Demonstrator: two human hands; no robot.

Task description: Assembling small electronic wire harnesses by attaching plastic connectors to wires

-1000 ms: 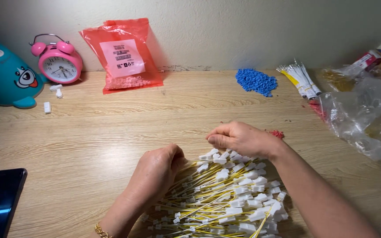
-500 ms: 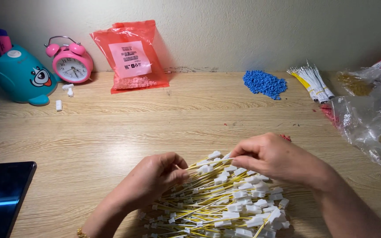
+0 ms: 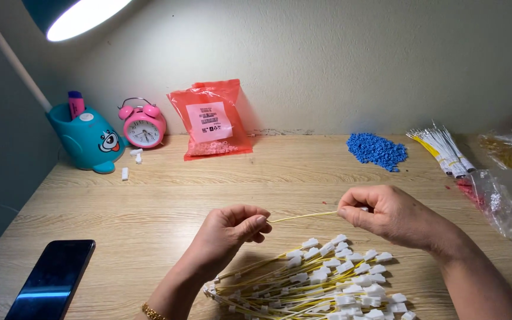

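A: Obs. Left hand [image 3: 232, 228] pinched shut on one end of a single yellow wire [image 3: 302, 217]; right hand [image 3: 386, 214] closed on the other end, where a bit of white shows at the fingertips. Wire spans the gap between the hands, held above the desk [image 3: 303, 172], over the near pile [image 3: 321, 278] of like wires with white ends

B: Risks?

A: Judgement only. 1) Wire is thin and gripped by fingertips alone; a slack pinch on either side could let it fall into the pile, where it would be lost among the rest. 2) Pulling the hands further apart might bend the wire or strain the white end; I cannot tell how firmly that end sits

B: Surroundings?

A: Right forearm passes just above the pile's edge; a sweep could scatter it toward the near desk edge. Phone [image 3: 51, 281] lies near the left corner, well apart. Blue beads [image 3: 376, 150], clock [image 3: 142, 124], red bag [image 3: 211, 118] at the back wall, out of reach of an accidental knock
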